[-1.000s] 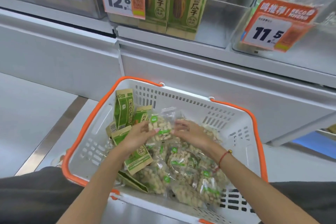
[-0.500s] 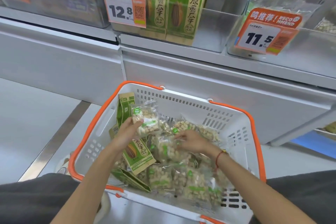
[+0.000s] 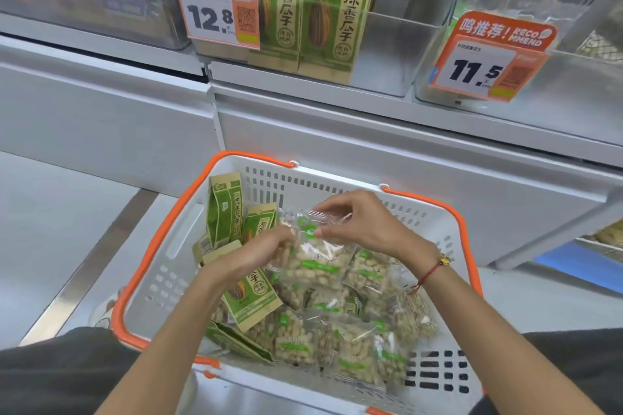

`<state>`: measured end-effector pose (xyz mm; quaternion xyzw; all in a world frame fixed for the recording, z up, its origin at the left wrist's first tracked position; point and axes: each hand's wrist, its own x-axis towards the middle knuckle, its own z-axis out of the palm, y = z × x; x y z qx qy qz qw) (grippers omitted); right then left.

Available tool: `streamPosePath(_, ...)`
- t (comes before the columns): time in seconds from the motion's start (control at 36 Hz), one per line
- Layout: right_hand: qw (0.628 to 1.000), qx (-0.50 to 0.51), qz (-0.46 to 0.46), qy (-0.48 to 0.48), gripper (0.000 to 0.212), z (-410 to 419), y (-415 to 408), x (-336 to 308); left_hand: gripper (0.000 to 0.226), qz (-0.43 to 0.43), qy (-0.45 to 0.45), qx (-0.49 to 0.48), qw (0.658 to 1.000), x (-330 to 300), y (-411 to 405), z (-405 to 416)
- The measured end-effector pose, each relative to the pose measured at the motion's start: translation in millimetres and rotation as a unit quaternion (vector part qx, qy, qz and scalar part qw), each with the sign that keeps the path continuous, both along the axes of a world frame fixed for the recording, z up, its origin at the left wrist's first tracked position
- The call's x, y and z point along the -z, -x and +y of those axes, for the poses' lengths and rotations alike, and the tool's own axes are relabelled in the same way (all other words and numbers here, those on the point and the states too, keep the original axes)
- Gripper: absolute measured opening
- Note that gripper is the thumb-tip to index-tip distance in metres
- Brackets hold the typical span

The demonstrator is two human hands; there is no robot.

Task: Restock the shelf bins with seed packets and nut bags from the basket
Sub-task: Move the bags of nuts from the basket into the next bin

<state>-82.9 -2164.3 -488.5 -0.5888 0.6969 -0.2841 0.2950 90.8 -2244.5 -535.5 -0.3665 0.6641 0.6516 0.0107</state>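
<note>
Since half a second ago I see the nut bag (image 3: 312,254) lifted clear above the basket (image 3: 435,212), both hands now on it: left hand (image 3: 261,254) grasping its left edge, right hand (image 3: 362,224) pinching the top seal. Its long axis tilts, seal up toward the shelf. Most stock remains in the basket; restocking looks early.

Left fingers (image 3: 285,239) hidden behind nut bag (image 3: 313,259)
</note>
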Motion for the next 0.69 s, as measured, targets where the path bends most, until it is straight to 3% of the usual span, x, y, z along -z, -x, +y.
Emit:
streamPosePath(0.03, 1.000, 0.012, -0.008, 0.015, 0.036, 0, 0, 1, 0.027, 0.016, -0.032, -0.001, 0.999, -4, 1, 2)
streamPosePath(0.08, 0.998, 0.030, -0.026, 0.040, 0.033, 1, -1, 1, 0.058, 0.027, -0.057, -0.004, 0.998, -8, 2, 5)
streamPosePath(0.17, 0.995, 0.051, -0.061, 0.060, 0.030, 1, 2, -4, 0.088, 0.020, 0.004, 0.003, 1.000, -13, 6, 14)
streamPosePath(0.28, 0.996, 0.060, -0.011, 0.069, 0.037, 0, 13, -23, 0.070, 0.071, 0.105, -0.023, 0.992, -23, 16, 20)
streamPosePath(0.31, 0.997, 0.050, 0.010, 0.052, 0.045, 0, 18, -32, 0.058, 0.084, 0.131, -0.024, 0.988, -26, 19, 19)
streamPosePath(0.39, 0.997, -0.016, 0.066, -0.044, 0.071, 2, 39, -65, 0.060, 0.107, 0.202, -0.041, 0.973, -41, 28, 20)
streamPosePath(0.44, 0.987, -0.058, 0.133, -0.074, 0.077, 5, 52, -85, 0.053, 0.135, 0.256, -0.042, 0.956, -55, 35, 21)
streamPosePath(0.56, 0.966, -0.052, 0.253, -0.022, 0.071, 16, 72, -124, 0.048, 0.186, 0.364, -0.033, 0.912, -84, 57, 18)
streamPosePath(0.69, 0.955, -0.045, 0.277, 0.099, 0.061, 43, 92, -174, 0.056, 0.230, 0.511, -0.017, 0.828, -128, 99, 11)
